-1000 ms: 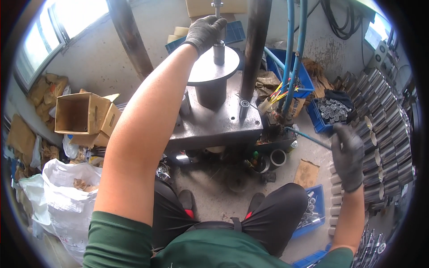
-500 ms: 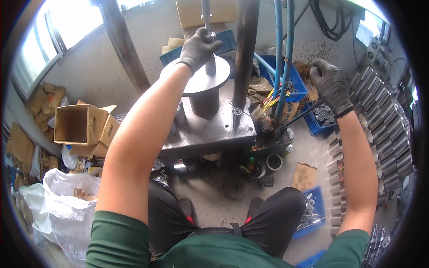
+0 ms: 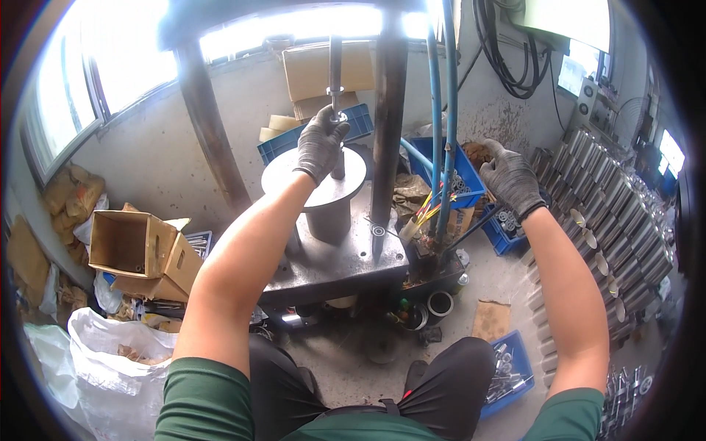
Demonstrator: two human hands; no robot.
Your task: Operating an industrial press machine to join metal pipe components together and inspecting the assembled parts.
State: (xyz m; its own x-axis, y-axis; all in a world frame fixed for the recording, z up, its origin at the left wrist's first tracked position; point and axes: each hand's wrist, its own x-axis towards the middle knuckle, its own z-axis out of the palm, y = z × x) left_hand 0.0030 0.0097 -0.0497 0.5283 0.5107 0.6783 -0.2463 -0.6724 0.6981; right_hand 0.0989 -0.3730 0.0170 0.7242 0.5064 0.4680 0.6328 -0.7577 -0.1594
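My left hand [image 3: 321, 147], in a dark grey glove, is closed around an upright metal rod [image 3: 338, 167] above a round steel plate [image 3: 276, 178]. A bright ring shows at the top of that grip, directly under the thin steel shaft [image 3: 335, 62] of the press. The plate sits on a dark cylinder [image 3: 329, 224] on the steel bench [image 3: 342, 261]. On the right, my gloved right hand [image 3: 512, 178] is raised with its fingers apart and slightly bent. A dark bar [image 3: 474, 223] runs up toward its wrist; whether the hand touches it is hidden.
Dark posts [image 3: 388, 125] and blue hoses [image 3: 446, 110] rise beside the plate. Blue bins [image 3: 507, 386] of metal parts stand at right, near stacked metal tubes [image 3: 588, 213]. At left are an open cardboard box [image 3: 125, 246] and a white sack [image 3: 121, 382].
The view has tilted up, so the bench and both hands sit lower in it. My left hand keeps hold of the rod. The fingers of my right hand look slightly straighter.
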